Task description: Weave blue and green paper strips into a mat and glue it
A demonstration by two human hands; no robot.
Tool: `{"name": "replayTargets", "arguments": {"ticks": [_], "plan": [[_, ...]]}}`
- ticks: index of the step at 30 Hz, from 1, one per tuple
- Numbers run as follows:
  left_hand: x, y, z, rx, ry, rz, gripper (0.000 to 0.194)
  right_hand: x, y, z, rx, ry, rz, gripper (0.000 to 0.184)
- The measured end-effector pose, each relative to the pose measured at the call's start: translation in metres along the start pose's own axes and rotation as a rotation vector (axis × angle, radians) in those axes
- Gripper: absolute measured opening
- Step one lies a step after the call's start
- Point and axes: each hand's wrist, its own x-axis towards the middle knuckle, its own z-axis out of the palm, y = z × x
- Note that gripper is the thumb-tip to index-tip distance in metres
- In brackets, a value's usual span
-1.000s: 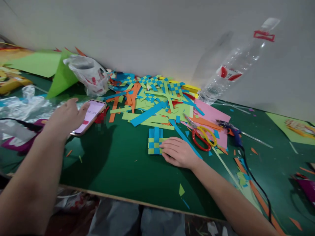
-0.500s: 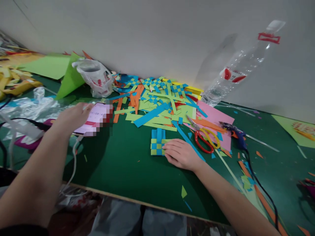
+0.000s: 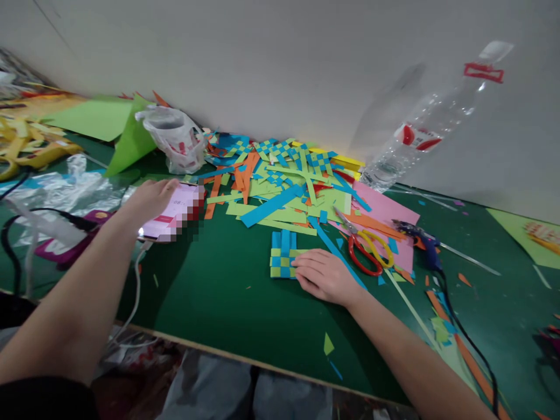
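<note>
A small woven square of blue and light-green paper strips [image 3: 282, 261] lies on the green tabletop. My right hand [image 3: 326, 275] rests at its right side, fingers together and closed over that edge, covering part of it. Loose blue ends stand out at the square's top. On the left, my left hand [image 3: 153, 198] lies over the edge of a lit phone [image 3: 168, 219], fingers stretched toward its upper end. The phone's right part is blurred out, and a white cable runs from its lower end. Scissors with red and yellow handles [image 3: 367, 251] lie right of my right hand.
Paper strips and woven pieces [image 3: 280, 192] pile against the wall. A glue gun [image 3: 422, 242] with a black cord lies at right, near pink paper [image 3: 405, 219]. A plastic bottle [image 3: 420, 137] leans on the wall. A bag-lined cup [image 3: 175, 140] stands at back left.
The whole view shifts slightly. My left hand reaches a little farther along the phone. My right hand stays at the woven square.
</note>
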Motion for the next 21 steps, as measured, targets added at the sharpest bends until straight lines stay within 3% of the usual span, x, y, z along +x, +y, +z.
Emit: {"name": "replayTargets", "arguments": {"ticks": [4,7,11,17,21], "plan": [[-0.026,0.012,-0.016,0.035,-0.06,-0.104,0.082,0.001,0.0,-0.001,-0.005,0.006,-0.013,0.006],[-0.055,0.031,-0.032,0.127,-0.211,-0.156,0.096,0.002,-0.001,-0.002,-0.006,0.001,-0.005,0.007],[-0.082,0.053,-0.049,0.256,-0.235,-0.191,0.103,0.002,-0.002,-0.002,0.0,-0.018,0.012,0.009],[-0.086,0.054,-0.051,0.218,-0.291,-0.295,0.096,0.002,-0.001,-0.002,0.003,-0.025,0.003,0.009],[-0.087,0.051,-0.046,0.158,-0.235,-0.33,0.094,0.002,-0.001,-0.002,0.004,-0.028,0.005,0.008]]}}
